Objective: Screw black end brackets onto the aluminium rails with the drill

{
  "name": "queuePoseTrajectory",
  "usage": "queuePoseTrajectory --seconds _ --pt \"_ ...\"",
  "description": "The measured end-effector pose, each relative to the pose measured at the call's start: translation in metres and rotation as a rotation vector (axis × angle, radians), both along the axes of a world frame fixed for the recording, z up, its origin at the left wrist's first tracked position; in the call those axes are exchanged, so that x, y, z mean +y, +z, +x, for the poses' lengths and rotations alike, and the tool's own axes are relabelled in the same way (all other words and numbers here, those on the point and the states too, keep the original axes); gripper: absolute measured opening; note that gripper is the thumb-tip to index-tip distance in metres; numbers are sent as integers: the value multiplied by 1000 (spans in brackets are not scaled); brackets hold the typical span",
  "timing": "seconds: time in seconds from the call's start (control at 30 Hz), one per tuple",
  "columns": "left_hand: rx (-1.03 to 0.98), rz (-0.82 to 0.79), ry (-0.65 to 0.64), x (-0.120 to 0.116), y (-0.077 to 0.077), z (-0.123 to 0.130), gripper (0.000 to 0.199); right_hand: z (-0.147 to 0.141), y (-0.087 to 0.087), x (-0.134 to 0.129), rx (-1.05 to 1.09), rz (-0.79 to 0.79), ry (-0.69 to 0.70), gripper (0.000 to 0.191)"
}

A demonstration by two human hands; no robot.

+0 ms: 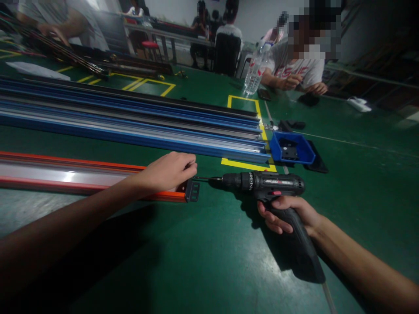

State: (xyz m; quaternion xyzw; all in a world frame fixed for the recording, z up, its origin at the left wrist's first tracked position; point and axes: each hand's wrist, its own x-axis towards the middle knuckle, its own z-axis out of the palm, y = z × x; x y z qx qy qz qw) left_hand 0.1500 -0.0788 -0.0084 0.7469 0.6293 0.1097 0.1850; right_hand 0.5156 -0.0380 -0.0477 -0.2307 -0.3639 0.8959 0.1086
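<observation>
My left hand [172, 171] lies over the right end of an orange metal rail [129, 192], its fingers curled and closed around the far side of that end. A small black slotted end bracket [194, 192] shows just below the fingers. My right hand [306, 211] is wrapped around the handle of a black power drill [279, 183]. The drill lies level and points left, with its long thin bit reaching the rail's end beside my left fingers. The bit's very tip and whatever is under the left fingers are hidden.
Several blue and black rails [157, 128] lie side by side beyond the orange one. At their right end sits a blue bin [307, 152] with black parts in it. Water bottles [252, 78] stand farther back. A person [303, 72] sits across the green table [209, 261].
</observation>
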Motion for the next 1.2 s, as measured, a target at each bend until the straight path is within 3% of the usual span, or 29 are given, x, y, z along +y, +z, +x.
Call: queuePoseTrajectory --seconds 1.2 --pt "34 18 -41 -2 1 0 33 -2 -1 1 54 13 9 28"
